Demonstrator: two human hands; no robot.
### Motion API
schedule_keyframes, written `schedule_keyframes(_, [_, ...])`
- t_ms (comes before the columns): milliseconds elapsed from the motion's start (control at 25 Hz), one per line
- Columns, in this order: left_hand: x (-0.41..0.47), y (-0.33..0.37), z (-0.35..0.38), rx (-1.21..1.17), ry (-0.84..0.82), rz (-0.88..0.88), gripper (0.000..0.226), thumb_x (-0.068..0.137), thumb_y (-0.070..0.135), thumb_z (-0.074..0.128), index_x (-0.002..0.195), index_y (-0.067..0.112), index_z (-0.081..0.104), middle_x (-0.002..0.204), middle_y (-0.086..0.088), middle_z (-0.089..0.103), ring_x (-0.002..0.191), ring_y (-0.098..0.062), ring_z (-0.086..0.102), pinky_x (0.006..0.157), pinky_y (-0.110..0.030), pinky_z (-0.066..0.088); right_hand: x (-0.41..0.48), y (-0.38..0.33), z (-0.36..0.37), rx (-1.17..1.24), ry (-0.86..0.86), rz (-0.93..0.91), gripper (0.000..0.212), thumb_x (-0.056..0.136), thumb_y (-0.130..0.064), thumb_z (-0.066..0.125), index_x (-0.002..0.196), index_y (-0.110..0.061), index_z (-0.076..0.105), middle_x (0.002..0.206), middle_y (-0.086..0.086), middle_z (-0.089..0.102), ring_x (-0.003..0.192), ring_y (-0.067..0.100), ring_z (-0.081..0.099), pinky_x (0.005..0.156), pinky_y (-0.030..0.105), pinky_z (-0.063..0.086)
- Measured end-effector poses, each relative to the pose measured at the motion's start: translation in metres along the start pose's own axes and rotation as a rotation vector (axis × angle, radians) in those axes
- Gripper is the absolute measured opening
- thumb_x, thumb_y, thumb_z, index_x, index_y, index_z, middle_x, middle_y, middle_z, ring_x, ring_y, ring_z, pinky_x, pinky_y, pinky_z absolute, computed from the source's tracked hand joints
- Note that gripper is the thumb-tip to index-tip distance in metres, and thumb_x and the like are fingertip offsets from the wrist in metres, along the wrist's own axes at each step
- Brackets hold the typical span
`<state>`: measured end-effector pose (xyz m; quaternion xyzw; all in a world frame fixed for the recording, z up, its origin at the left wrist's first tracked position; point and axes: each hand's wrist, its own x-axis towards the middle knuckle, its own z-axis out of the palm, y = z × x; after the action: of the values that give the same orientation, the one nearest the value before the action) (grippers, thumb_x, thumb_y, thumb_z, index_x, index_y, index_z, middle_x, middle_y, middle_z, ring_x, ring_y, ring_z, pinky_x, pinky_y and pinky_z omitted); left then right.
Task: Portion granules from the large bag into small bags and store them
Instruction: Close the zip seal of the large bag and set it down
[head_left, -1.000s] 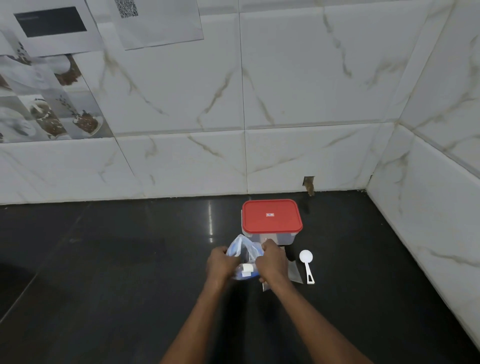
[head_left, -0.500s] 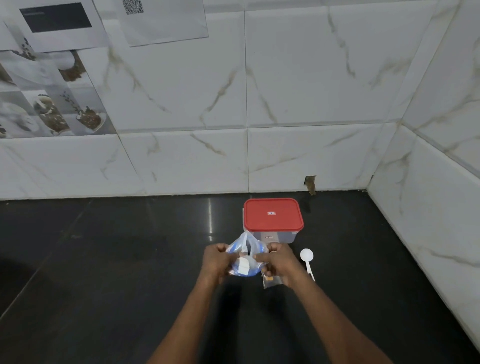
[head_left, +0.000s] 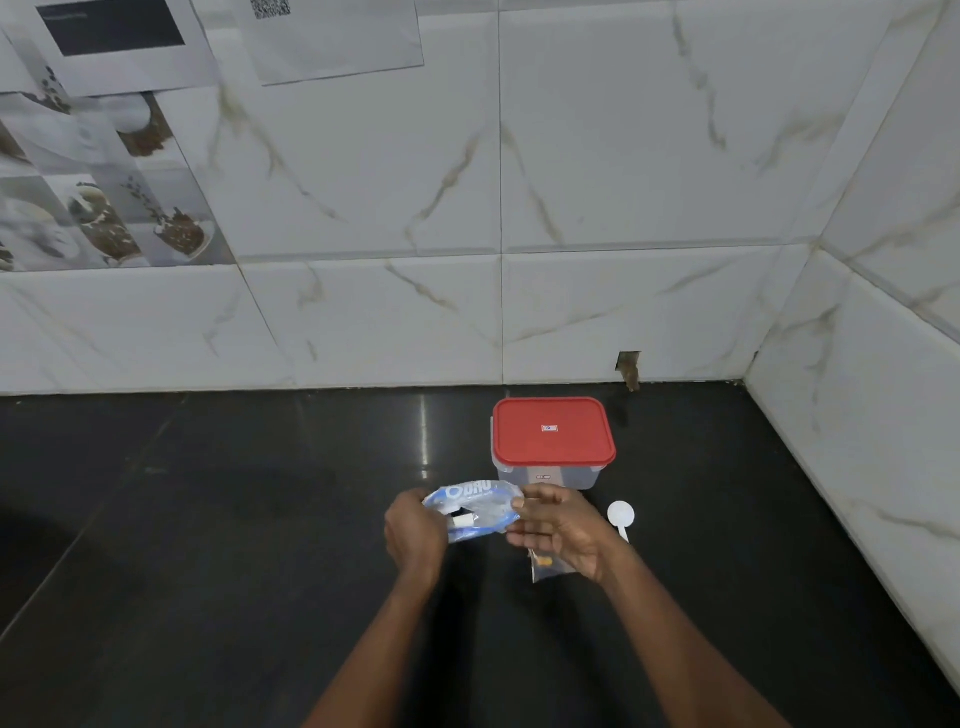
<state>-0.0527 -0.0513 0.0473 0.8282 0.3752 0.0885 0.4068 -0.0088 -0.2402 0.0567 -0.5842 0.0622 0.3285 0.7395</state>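
The large bag (head_left: 475, 509) sits between the left hand (head_left: 415, 535) and the right hand (head_left: 558, 530). Just behind the right hand stands the lidded container (head_left: 553, 441), the spoon (head_left: 621, 517) lies to its right, and the small bags (head_left: 545, 569) are beneath it.

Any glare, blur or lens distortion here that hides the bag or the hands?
Head view: a thin glare streak lies on the dark counter, beside the red-lidded box and clear of the bag; the left hand and right hand are slightly soft but readable; the wall tile lines bow toward the edges; the pictures at top left are blurred.
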Motion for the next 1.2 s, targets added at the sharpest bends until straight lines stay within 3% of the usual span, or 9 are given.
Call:
schedule_keyframes(240, [-0.001, 0.01, 0.001, -0.12, -0.283, 0.035, 0.009, 0.083, 0.014, 0.067, 0.082, 0.009, 0.074, 0.068, -0.005, 0.072, 0.055, -0.021, 0.07, 0.046, -0.027, 0.055, 0.01, 0.0, 0.008, -0.353, 0.316, -0.065, 0.02, 0.074, -0.004, 0.078, 0.088, 0.003, 0.066, 0.081, 0.015, 0.071, 0.06, 0.022, 0.063, 0.055, 0.032, 0.055])
schedule_keyframes(320, [0.001, 0.011, 0.0, -0.208, -0.384, 0.033, 0.01, 0.082, 0.009, 0.068, 0.083, 0.009, 0.078, 0.073, -0.011, 0.076, 0.058, -0.023, 0.073, 0.052, -0.038, 0.062, 0.014, -0.001, 0.01, -0.645, 0.507, -0.103, 0.017, 0.07, -0.011, 0.073, 0.065, -0.01, 0.056, 0.065, 0.005, 0.06, 0.057, 0.02, 0.054, 0.051, 0.034, 0.049])
schedule_keyframes(440, [0.005, 0.012, -0.008, -0.313, -0.571, -0.044, 0.012, 0.081, -0.004, 0.074, 0.091, 0.003, 0.078, 0.077, -0.016, 0.076, 0.057, -0.023, 0.069, 0.056, -0.034, 0.061, 0.017, 0.004, 0.016, -0.964, 0.631, -0.195, 0.025, 0.075, -0.015, 0.063, 0.065, -0.021, 0.04, 0.069, -0.003, 0.053, 0.065, 0.02, 0.049, 0.05, 0.028, 0.032])
schedule_keyframes(520, [0.009, 0.013, -0.019, -0.462, -0.709, -0.148, 0.019, 0.082, 0.002, 0.078, 0.1, 0.0, 0.075, 0.082, -0.017, 0.076, 0.06, -0.022, 0.07, 0.057, -0.031, 0.06, 0.017, 0.003, 0.015, -0.848, 0.565, -0.225, 0.016, 0.078, -0.016, 0.065, 0.072, -0.022, 0.051, 0.075, -0.004, 0.061, 0.068, 0.018, 0.057, 0.052, 0.028, 0.04])
schedule_keyframes(680, [0.023, 0.006, -0.034, -0.665, -0.804, -0.257, 0.02, 0.09, -0.002, 0.067, 0.109, 0.0, 0.073, 0.1, -0.024, 0.076, 0.077, -0.03, 0.076, 0.07, -0.04, 0.065, 0.007, -0.011, 0.0, -0.125, 0.132, -0.032, 0.024, 0.082, -0.02, 0.077, 0.098, -0.003, 0.069, 0.084, 0.009, 0.067, 0.069, 0.018, 0.063, 0.06, 0.031, 0.056])
schedule_keyframes(800, [0.021, 0.01, -0.033, -0.66, -0.782, -0.259, 0.015, 0.088, -0.004, 0.068, 0.101, -0.001, 0.072, 0.09, -0.019, 0.077, 0.069, -0.026, 0.076, 0.062, -0.037, 0.065, 0.006, -0.013, -0.007, -0.053, 0.035, 0.011, 0.022, 0.085, -0.019, 0.074, 0.101, -0.004, 0.071, 0.084, 0.01, 0.068, 0.07, 0.019, 0.064, 0.062, 0.031, 0.054])
schedule_keyframes(960, [0.011, 0.025, -0.021, -0.535, -0.713, -0.194, 0.022, 0.082, -0.009, 0.074, 0.103, -0.005, 0.069, 0.085, -0.018, 0.074, 0.06, -0.02, 0.07, 0.051, -0.03, 0.059, 0.013, -0.005, 0.009, -0.322, 0.153, -0.07, 0.01, 0.084, -0.015, 0.071, 0.084, -0.005, 0.07, 0.069, 0.007, 0.062, 0.056, 0.013, 0.053, 0.052, 0.028, 0.042])
schedule_keyframes(1080, [0.007, 0.027, -0.007, -0.176, -0.39, 0.0, 0.013, 0.078, -0.002, 0.071, 0.086, 0.009, 0.069, 0.081, -0.007, 0.073, 0.067, -0.021, 0.069, 0.058, -0.032, 0.057, 0.018, -0.005, 0.02, -0.628, 0.375, -0.191, 0.016, 0.076, -0.018, 0.068, 0.062, -0.017, 0.059, 0.059, -0.002, 0.057, 0.057, 0.014, 0.052, 0.057, 0.034, 0.043])
schedule_keyframes(1200, [-0.004, 0.024, 0.0, 0.051, -0.072, 0.157, 0.018, 0.076, -0.002, 0.059, 0.076, 0.015, 0.064, 0.075, -0.001, 0.066, 0.074, -0.024, 0.064, 0.061, -0.029, 0.044, 0.012, -0.006, 0.029, -1.16, 0.584, -0.297, 0.004, 0.08, -0.017, 0.056, 0.082, -0.017, 0.053, 0.074, 0.001, 0.059, 0.074, 0.025, 0.061, 0.06, 0.032, 0.038])
